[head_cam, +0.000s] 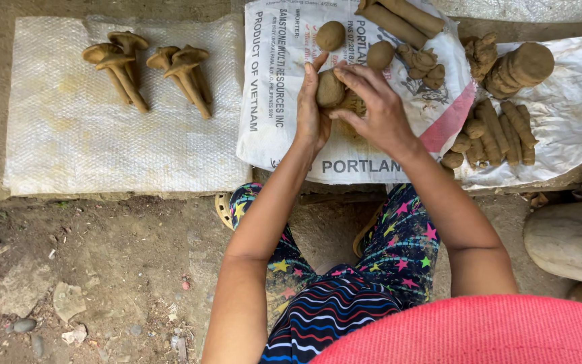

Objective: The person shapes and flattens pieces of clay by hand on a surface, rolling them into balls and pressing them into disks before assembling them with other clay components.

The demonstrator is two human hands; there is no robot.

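At the bottom of the frame sat the person's lap — a pink top (479,330) and star-printed trousers (345,296) — with bare dirt ground (89,269) and scattered pebbles to the lower left. A pale rounded stone (574,239) lay at the right edge.

Both arms reached up to the middle of the frame. The left hand (311,111) cupped a lump of clay (329,89) from its left side, and the right hand (375,108) pressed against it from the right, fingers curled over the top; the two hands were closed together on the lump, just above a printed white sack (284,128) spread over the surface.

Farther up on the same sack lay two clay balls (331,35) — one at the top centre, one just right of the hands — beside a small knobbly clay piece (422,64) and long clay rolls (402,17) at the top edge. To the right, on a crumpled white sheet (574,108), rested a cluster of short clay rolls (500,135) and a thick clay cylinder (520,67). In the upper left, well apart from the hands, four clay mushrooms (149,71) lay on a woven white mat (102,135).
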